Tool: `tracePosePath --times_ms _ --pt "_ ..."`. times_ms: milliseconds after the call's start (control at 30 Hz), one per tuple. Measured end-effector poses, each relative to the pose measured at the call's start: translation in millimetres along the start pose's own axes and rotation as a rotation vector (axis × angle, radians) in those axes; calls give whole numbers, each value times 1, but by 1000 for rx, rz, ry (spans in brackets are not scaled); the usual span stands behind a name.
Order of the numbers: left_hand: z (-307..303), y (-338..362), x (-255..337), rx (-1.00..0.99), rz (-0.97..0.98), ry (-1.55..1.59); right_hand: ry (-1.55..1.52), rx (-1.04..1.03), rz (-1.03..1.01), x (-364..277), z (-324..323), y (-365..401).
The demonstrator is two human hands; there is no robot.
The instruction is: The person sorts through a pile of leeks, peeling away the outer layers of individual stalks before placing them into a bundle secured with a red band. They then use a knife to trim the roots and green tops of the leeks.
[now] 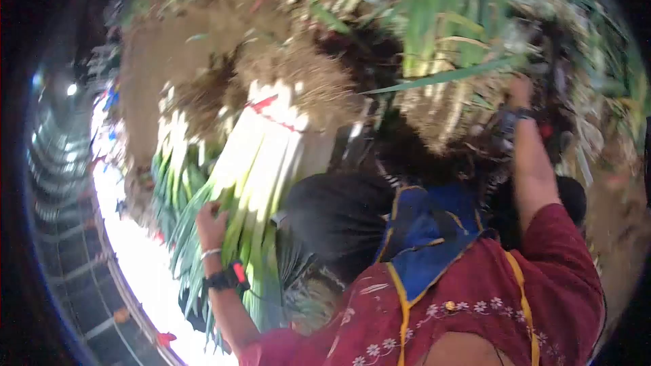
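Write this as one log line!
co-worker: red embroidered top | one hand: on green-white leek bundle | other hand: in rooted greens pile | own hands: unseen

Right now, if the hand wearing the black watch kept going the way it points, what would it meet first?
The tied leek bundle; its fingers already seem to touch it, though depth is unclear.

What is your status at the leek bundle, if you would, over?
Own hands not in view. Co-worker: one hand grips leek bundle by its greens; other hand raised into rooty pile. Loose leaves all around.
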State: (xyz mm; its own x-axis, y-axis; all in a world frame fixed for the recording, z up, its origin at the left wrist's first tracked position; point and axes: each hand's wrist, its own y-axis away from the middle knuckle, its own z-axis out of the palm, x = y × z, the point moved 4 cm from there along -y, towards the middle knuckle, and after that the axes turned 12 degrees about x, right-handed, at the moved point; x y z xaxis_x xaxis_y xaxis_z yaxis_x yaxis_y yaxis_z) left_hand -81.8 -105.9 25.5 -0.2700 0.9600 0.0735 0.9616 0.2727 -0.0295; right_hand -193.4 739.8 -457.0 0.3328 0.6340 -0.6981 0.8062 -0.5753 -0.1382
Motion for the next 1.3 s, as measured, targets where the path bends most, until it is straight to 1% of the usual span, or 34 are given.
tracePosePath --times_ms 33,67,100,133,200,267,333,400,433,500,567,600,667,700,733,767,800,833,900,1000,1033,1100,1133,1167,1233,1267,1300 --pt "-3 2 5 -10 -36 -12 64 -13 -27 53 -6 -13" --pt "-5 3 8 -21 -64 -16 164 76 296 42 -41 -9" --pt "-7 3 12 -12 -65 -43 286 11 438 88 -56 -21" --pt "-5 3 15 -4 -70 -69 541 -58 250 89 -71 -19" --pt "-4 0 18 -1 -76 -88 1034 -300 -248 170 -74 -19" --pt "-4 -1 19 -7 -89 -70 742 -337 -190 202 -83 -6" --pt "-7 -2 26 -33 -132 -74 657 -272 -140 276 -60 5" --pt "-5 -7 20 -97 -162 -40 -45 -135 191 283 -46 21" --pt "-3 -11 15 -149 -187 33 -392 -58 353 288 -47 24" --pt "1 -21 12 -254 -229 183 311 -285 297 315 -50 17" --pt "1 -46 35 -119 -76 79 386 -406 263 329 -42 16" --pt "2 -60 49 -54 0 30 111 -414 255 329 -31 19" --pt "7 -82 126 97 163 145 37 -392 292 337 -29 23" --pt "13 -88 168 77 294 74 229 -360 334 307 -25 24" --pt "18 -89 212 56 423 1 420 -329 373 291 -24 22" --pt "24 -84 252 34 525 -52 417 -272 249 289 -26 19" --pt "36 -79 283 15 631 -105 420 -206 252 274 -34 11" --pt "53 -75 302 9 692 -176 370 -129 282 257 -37 6" --pt "77 -73 325 -11 819 -316 188 51 368 214 -50 -2" --pt "121 -89 330 227 980 -422 -281 331 519 121 -65 -12" --pt "127 -90 334 248 990 -279 -452 410 558 81 -68 -12" --pt "142 -96 333 213 971 -361 -730 508 594 -16 -75 -5" --pt "146 -97 330 197 959 -409 -829 530 596 -64 -77 2" --pt "142 -96 332 206 957 -381 -901 523 591 -111 -79 11" --pt "141 -95 332 137 936 -418 -957 471 577 -211 -84 36" --pt "142 -94 333 104 928 -434 -974 336 552 -237 -80 43" --pt "143 -90 335 143 974 -447 -984 199 524 -258 -76 49"
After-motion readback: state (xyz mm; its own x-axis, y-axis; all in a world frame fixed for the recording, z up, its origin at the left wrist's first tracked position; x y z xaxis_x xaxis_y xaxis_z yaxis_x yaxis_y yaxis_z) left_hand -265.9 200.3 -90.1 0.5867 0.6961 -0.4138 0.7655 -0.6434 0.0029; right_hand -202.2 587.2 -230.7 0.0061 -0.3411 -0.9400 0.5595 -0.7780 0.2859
